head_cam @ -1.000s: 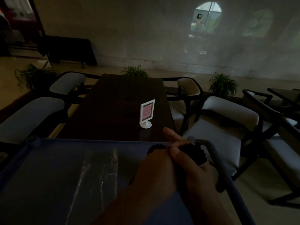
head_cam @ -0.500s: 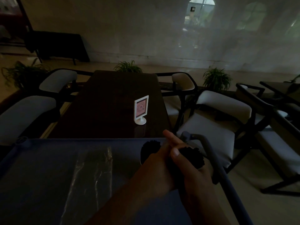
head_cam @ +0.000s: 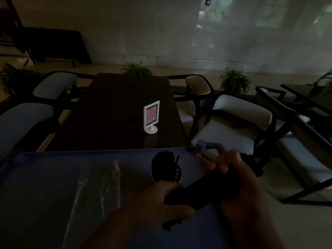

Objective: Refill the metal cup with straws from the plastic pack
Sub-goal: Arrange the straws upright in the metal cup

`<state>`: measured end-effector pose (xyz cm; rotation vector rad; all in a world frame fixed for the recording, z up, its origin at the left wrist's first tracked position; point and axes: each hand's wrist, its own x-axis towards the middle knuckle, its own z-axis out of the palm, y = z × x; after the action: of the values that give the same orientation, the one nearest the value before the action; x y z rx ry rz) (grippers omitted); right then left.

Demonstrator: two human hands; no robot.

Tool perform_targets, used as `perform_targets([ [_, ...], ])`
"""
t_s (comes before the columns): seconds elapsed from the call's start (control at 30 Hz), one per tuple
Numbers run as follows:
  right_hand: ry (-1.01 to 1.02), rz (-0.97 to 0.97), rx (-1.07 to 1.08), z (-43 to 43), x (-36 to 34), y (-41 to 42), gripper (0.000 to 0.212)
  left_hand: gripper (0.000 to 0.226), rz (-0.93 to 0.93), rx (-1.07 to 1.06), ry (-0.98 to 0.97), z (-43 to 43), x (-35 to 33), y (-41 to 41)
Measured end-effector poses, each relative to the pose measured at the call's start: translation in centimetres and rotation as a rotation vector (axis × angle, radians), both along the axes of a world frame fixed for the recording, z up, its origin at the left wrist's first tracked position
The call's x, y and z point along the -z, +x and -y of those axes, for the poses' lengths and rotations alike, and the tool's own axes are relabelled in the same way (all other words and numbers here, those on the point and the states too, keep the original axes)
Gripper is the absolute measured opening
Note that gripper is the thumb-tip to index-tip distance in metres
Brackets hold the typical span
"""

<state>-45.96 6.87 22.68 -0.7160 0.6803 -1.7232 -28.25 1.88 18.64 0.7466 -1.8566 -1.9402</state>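
Dim dining room; metal cup (head_cam: 166, 172) near the blue cart (head_cam: 45, 177) top's far right corner; left hand (head_cam: 161, 200) and right hand (head_cam: 239, 178) grasp black straws (head_cam: 206, 187).

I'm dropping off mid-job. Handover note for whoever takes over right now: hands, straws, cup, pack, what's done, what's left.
Left hand: grips the near end of the black straw bundle.
Right hand: grips the same bundle further up.
Bundle: held slanted over the blue cart tray, right of the metal cup.
Cup: upright on the tray, some straws already in it.
Plastic pack: flat on the tray, left of the cup; contents too dim to tell.
Done: bundle out of the pack.
Left: set it in the cup.
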Motion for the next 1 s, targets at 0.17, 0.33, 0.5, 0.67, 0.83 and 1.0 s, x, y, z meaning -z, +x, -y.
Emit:
perform_targets([
  [0.17, 0.011, -0.008, 0.105, -0.3, -0.3, -0.5, 0.016, 0.048, -0.371, -0.218, 0.645, -2.7, 3.3, -1.1],
  [0.33, -0.009, -0.081, 0.158, -0.5, 0.7, 1.4, 0.021, 0.035, -0.486, -0.494, 1.028, -3.9, 4.1, -2.6],
  [0.5, 0.023, -0.133, 0.196, -0.2, 1.4, 2.6, 0.018, 0.023, -0.53, -0.652, 1.135, -3.8, 4.2, -3.3],
  [0.67, 0.056, -0.351, 0.231, 0.8, 1.9, 3.0, 0.013, 0.03, -0.427, -0.703, 1.136, -3.8, 4.7, -3.3],
  [0.83, 0.175, -0.07, 0.227, 3.6, 2.6, 1.8, 0.027, 0.029, -0.18, -0.629, 0.868, -2.5, 5.5, -1.9],
  [1.0, 0.262, 0.123, 0.297, 7.6, 2.8, -0.4, 0.037, 0.023, 0.089, -0.731, 0.167, 0.7, 8.3, 0.2],
])
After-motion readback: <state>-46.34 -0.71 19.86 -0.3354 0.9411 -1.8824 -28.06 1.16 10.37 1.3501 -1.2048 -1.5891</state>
